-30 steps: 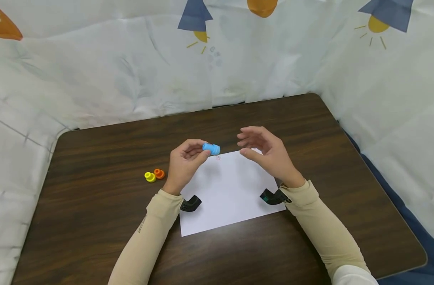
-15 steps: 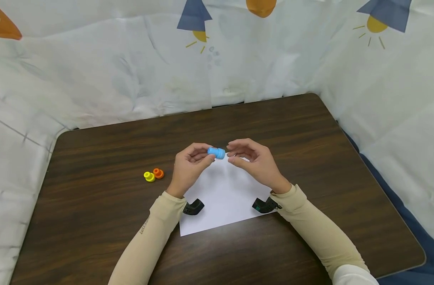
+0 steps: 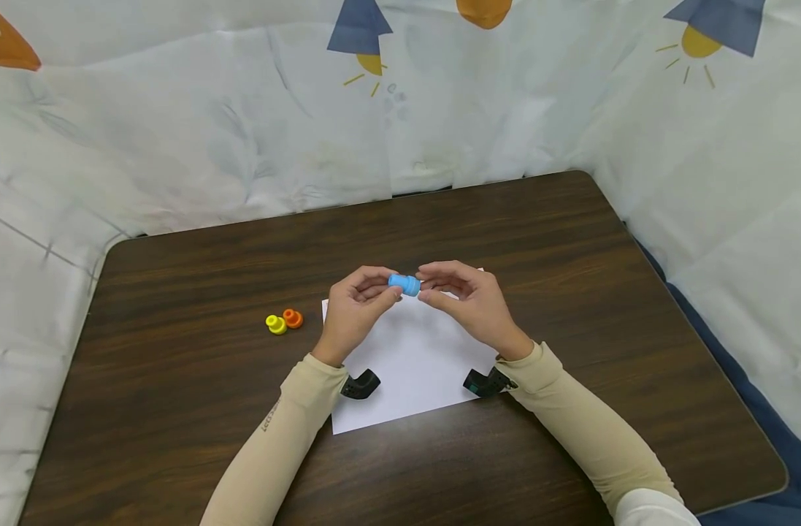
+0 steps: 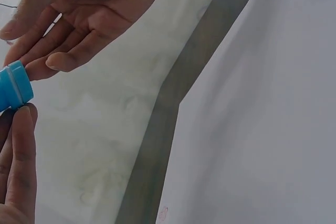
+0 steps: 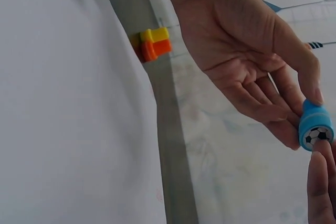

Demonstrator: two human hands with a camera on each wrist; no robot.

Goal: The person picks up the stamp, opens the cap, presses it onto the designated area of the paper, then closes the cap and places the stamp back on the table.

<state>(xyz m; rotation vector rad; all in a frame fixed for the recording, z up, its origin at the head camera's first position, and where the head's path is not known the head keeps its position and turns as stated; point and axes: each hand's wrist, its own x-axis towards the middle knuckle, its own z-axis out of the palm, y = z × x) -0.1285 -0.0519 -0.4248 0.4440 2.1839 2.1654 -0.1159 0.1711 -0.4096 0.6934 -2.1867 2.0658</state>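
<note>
My left hand (image 3: pixel 355 310) pinches a small blue toy stamp (image 3: pixel 404 285) between thumb and fingers, above the far part of a white sheet of paper (image 3: pixel 413 365). The stamp lies about level, its wider end toward the right. In the right wrist view a soccer ball picture (image 5: pixel 318 136) shows on that round end. My right hand (image 3: pixel 469 307) is at this end with fingers loosely bent, and its fingertips (image 5: pixel 321 167) overlap the picture's lower edge. Whether they grip the stamp cannot be told. The left wrist view shows the stamp (image 4: pixel 16 85) cut off by its left edge.
A yellow stamp (image 3: pixel 277 325) and an orange stamp (image 3: pixel 293 318) stand side by side on the dark wooden table (image 3: pixel 177 380), left of the paper. A faint red mark (image 4: pixel 163 213) is on the sheet. White printed cloth (image 3: pixel 242 131) hangs behind the table.
My right hand has moved left, from well apart to the stamp's wide end. The left hand has shifted slightly right and nearer with the blue stamp. The other stamps have not moved.
</note>
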